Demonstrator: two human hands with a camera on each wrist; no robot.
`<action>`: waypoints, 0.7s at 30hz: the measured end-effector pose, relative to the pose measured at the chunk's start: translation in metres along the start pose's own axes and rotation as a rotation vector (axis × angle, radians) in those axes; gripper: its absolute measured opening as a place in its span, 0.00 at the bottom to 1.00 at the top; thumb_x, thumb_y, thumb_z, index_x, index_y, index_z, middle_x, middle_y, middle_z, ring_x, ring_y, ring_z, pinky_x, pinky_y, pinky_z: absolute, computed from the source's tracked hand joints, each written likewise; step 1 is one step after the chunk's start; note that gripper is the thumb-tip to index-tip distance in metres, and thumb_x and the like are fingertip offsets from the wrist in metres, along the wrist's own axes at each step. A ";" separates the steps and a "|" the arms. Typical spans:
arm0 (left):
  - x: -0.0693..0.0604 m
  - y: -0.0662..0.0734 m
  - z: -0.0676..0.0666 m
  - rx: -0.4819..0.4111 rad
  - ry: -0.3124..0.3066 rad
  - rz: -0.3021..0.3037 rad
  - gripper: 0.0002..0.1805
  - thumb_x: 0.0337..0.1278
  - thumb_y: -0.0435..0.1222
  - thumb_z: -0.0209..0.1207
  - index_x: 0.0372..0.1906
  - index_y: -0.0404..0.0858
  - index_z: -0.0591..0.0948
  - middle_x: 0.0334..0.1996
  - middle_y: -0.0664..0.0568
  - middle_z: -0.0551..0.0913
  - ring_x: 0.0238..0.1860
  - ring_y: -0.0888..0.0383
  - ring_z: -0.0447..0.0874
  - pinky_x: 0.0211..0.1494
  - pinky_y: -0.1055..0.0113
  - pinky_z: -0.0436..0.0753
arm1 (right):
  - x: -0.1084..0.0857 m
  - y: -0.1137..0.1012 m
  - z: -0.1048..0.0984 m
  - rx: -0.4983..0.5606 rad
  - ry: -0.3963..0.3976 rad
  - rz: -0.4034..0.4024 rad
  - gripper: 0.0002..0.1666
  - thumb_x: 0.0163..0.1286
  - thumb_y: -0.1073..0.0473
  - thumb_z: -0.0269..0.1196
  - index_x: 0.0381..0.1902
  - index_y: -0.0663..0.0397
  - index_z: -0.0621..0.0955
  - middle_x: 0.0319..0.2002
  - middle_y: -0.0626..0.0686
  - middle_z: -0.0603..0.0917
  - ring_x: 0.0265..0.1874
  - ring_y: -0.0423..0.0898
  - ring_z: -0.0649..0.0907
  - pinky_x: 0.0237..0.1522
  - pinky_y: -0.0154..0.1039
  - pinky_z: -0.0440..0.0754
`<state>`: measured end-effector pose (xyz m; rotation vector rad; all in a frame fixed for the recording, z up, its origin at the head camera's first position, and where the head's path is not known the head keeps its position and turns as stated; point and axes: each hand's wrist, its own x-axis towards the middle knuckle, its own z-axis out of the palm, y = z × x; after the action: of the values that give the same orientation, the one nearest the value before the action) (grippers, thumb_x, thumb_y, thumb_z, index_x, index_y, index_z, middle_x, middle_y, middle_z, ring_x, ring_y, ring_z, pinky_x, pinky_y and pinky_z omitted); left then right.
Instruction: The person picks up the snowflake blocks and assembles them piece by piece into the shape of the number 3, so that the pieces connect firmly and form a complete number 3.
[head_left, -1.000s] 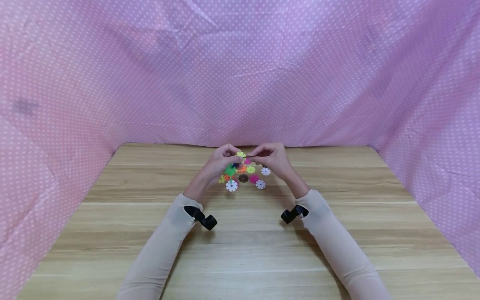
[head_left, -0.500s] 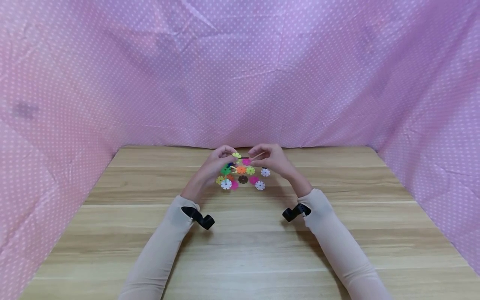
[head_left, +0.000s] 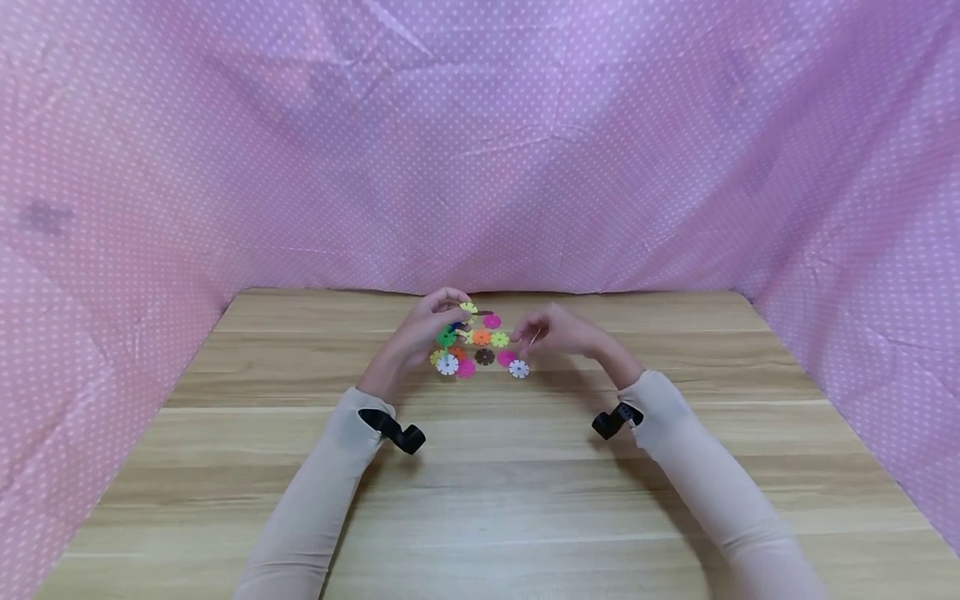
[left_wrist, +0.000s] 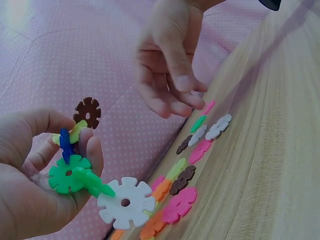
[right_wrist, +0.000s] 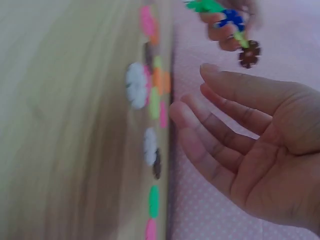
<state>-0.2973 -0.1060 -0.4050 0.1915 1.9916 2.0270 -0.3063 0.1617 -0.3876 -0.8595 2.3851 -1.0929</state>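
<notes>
My left hand (head_left: 423, 329) pinches a chain of slotted plastic discs above the table. In the left wrist view the chain has a white disc (left_wrist: 126, 202) at its lower end, then two green discs, a blue disc (left_wrist: 66, 146), a yellow disc (left_wrist: 76, 132) and a brown disc (left_wrist: 87, 113) at its far end. My right hand (head_left: 558, 332) hovers right of the chain, over the loose discs. Nothing is between its loosely bent fingers (right_wrist: 235, 127), which stand apart from the chain.
Loose slotted discs lie on the wooden table (head_left: 495, 483) below my hands. Among them are a pink disc (left_wrist: 180, 205), a white disc (left_wrist: 218, 126) and a green disc (right_wrist: 154, 201). A pink dotted curtain (head_left: 480, 167) hangs behind the table.
My right hand has come away from the chain, moving right and towards me. The brown disc now sits on the chain's end. My left hand has shifted slightly left with the chain.
</notes>
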 end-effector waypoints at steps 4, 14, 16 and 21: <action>-0.001 0.000 0.001 0.001 0.000 -0.009 0.08 0.72 0.33 0.57 0.51 0.42 0.77 0.41 0.52 0.79 0.42 0.58 0.82 0.57 0.50 0.87 | 0.002 0.007 0.005 -0.041 -0.048 -0.017 0.17 0.60 0.72 0.71 0.48 0.66 0.85 0.42 0.63 0.87 0.42 0.52 0.85 0.47 0.37 0.86; -0.001 -0.001 0.005 -0.010 -0.018 -0.036 0.10 0.73 0.33 0.55 0.54 0.39 0.76 0.44 0.52 0.78 0.43 0.58 0.80 0.62 0.45 0.83 | 0.006 0.017 0.018 -0.060 -0.110 -0.004 0.19 0.62 0.68 0.73 0.51 0.65 0.85 0.43 0.60 0.83 0.42 0.50 0.79 0.44 0.33 0.81; -0.001 -0.001 0.005 0.001 -0.018 -0.038 0.10 0.74 0.34 0.55 0.55 0.39 0.75 0.45 0.52 0.78 0.44 0.58 0.79 0.59 0.48 0.85 | 0.006 0.017 0.019 -0.060 -0.103 -0.010 0.19 0.61 0.69 0.73 0.51 0.66 0.85 0.44 0.60 0.84 0.42 0.50 0.80 0.43 0.33 0.81; 0.000 -0.003 0.004 0.028 -0.003 -0.045 0.11 0.74 0.35 0.55 0.56 0.40 0.76 0.45 0.52 0.79 0.44 0.58 0.80 0.55 0.53 0.87 | 0.007 0.016 0.021 -0.069 -0.107 -0.028 0.18 0.61 0.72 0.72 0.49 0.68 0.85 0.46 0.63 0.84 0.41 0.51 0.80 0.42 0.32 0.81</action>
<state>-0.2960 -0.1016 -0.4075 0.1537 2.0054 1.9713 -0.3058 0.1541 -0.4139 -0.9525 2.3405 -0.9546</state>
